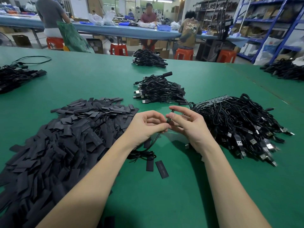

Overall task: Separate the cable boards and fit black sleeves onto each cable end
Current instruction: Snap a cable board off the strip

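Pinching one thin cable (pixel 168 121) between them, left hand (pixel 144 125) and right hand (pixel 189 125) hover over bare green table (pixel 164 195) between the sleeve heap (pixel 65 137) and cable pile (pixel 238 125).

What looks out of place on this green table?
Two flat black sleeves lie loose on the green table, apart from the big heap of black sleeves. Otherwise nothing stands out.

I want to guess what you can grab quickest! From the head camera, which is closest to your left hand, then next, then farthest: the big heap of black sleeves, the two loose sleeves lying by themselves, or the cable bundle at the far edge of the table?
From the left hand:
1. Big heap of black sleeves, right beside it on the left.
2. Two loose sleeves, nearer the body, below the hands.
3. Far cable bundle, at the table's far edge.
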Motion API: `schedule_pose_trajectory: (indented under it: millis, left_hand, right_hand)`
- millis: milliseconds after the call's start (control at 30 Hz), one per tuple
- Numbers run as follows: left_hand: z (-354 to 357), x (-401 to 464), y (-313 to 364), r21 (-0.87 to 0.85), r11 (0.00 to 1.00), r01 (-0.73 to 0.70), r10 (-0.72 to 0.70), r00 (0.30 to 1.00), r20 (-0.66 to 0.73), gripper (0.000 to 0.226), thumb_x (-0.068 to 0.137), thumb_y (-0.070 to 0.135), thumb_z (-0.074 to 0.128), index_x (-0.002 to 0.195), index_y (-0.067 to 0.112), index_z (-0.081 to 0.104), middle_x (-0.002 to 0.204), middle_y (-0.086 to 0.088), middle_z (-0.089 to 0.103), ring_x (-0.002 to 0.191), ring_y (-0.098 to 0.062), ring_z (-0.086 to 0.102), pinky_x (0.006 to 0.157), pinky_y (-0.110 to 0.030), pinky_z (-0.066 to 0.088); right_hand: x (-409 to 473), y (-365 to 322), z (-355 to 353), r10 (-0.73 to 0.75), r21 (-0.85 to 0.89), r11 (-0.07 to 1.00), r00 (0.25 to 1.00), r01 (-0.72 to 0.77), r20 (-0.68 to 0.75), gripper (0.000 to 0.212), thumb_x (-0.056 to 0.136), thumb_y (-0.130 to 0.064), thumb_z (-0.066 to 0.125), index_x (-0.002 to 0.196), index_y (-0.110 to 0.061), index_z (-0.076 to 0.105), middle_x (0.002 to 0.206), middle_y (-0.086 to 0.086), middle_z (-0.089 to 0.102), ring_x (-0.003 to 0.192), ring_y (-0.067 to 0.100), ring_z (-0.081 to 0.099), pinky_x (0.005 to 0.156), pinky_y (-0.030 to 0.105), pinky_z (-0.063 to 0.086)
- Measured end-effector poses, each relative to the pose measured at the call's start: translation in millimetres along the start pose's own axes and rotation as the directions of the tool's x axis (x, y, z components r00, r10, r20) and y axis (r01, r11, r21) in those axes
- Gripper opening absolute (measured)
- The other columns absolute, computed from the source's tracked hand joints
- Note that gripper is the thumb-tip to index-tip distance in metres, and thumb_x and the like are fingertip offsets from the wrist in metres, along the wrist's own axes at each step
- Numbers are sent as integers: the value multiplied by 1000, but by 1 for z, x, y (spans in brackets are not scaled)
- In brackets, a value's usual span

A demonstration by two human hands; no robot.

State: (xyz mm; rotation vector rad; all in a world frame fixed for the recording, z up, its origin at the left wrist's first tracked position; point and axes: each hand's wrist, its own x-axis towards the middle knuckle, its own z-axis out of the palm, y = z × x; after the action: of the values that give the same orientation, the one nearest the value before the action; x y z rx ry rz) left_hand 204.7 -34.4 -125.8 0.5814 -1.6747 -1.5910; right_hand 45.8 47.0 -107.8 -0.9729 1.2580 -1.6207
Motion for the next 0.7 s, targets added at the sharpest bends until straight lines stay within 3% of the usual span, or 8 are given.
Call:
schedule_pose_trajectory:
  millis: [300,700]
  left_hand:
    - [-4,1,-5,14,1000,-8,9,998,-63,14,79,7,85,77,18,77,80,-17,77,72,-23,73,74,-27,59]
    - [-5,2,-7,53,999,1,1,999,-40,20,79,2,83,75,20,75,77,-15,76,72,-24,75,72,-25,58]
  right_hand:
    - [0,2,8,-26,32,999,996,29,-81,23,84,-6,79,106,-14,77,90,19,77,76,22,74,74,28,61]
    - [0,4,10,-10,-56,998,997,6,-80,22,86,-5,78,105,-16,77,89,18,77,74,20,74,73,28,61]
